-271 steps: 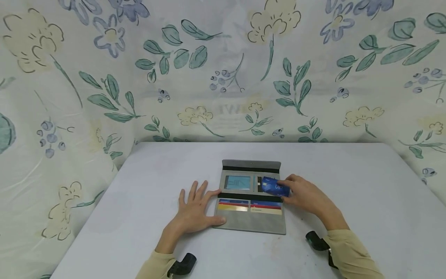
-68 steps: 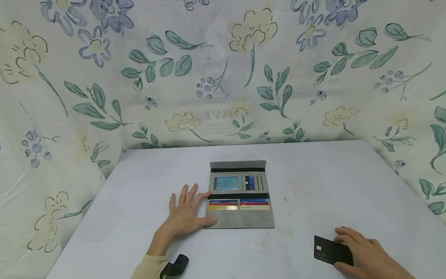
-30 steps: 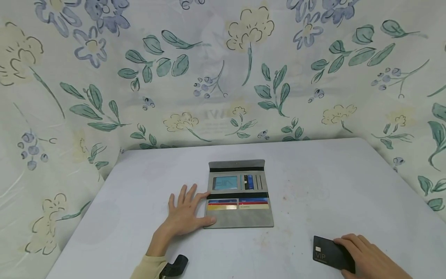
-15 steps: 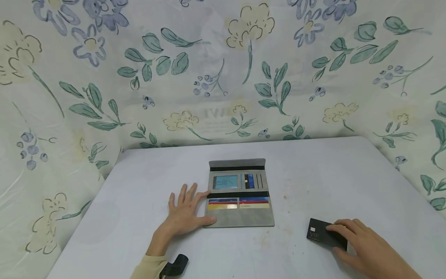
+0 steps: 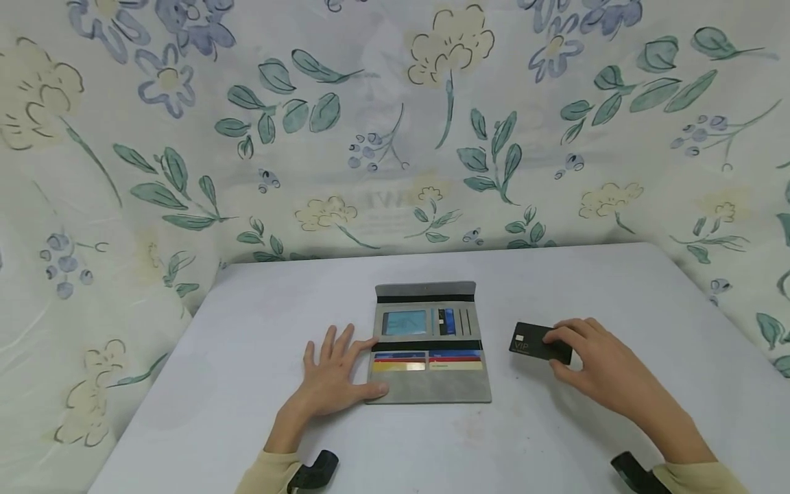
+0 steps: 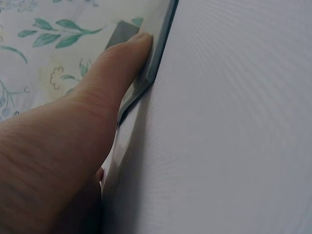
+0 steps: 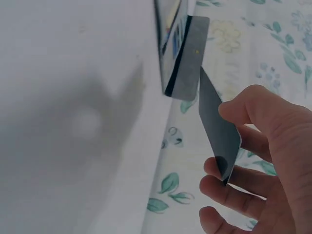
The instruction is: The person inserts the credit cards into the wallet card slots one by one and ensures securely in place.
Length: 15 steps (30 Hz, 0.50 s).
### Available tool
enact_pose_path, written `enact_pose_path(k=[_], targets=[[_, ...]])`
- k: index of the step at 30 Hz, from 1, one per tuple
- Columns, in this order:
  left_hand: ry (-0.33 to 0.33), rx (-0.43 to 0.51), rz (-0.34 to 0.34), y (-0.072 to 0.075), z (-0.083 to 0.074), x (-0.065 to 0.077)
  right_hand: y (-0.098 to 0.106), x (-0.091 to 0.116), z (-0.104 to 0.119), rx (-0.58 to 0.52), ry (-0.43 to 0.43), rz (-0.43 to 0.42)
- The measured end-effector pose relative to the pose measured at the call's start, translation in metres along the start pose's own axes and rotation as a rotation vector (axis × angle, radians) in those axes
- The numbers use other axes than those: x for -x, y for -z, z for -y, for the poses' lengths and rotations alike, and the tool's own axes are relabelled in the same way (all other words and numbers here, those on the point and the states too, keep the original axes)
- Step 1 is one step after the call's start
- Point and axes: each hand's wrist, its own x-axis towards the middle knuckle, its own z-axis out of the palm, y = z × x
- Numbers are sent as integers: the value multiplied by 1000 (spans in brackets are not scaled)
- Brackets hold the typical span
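Note:
An unfolded grey wallet (image 5: pixel 426 390) lies on the white table, its flap pointing away from me. Coloured cards (image 5: pixel 455 361) fill its lower slots, a clear window pocket (image 5: pixel 404 322) sits upper left, and a blue card (image 5: pixel 449 322) shows in an upper right slot. My left hand (image 5: pixel 333 384) rests with spread fingers at the wallet's left edge, the thumb on its lower left corner. To the right of the wallet, my right hand (image 5: pixel 601 367) pinches a black VIP card (image 5: pixel 533 341) above the table. In the right wrist view the card (image 7: pixel 217 124) is between thumb and fingers.
The white table (image 5: pixel 247 309) spreads around the wallet, backed by a floral-print sheet (image 5: pixel 382 137) that also hangs on both sides. Black wrist straps (image 5: pixel 317 472) are at both sleeves. Small specks mark the tabletop right of the wallet.
Earlier my right hand was on a blue card at the wallet's upper right. It later gripped the black card at lower right, then brought it up and leftward towards the wallet. My left hand stayed.

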Motion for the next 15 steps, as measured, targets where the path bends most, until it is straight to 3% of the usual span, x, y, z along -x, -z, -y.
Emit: enact_pose_path(k=[7, 15], targets=[[9, 1, -1, 0, 0, -1, -11, -41, 13, -79, -41, 59], [16, 13, -3, -2, 0, -2, -28, -68, 18, -135, -85, 85]])
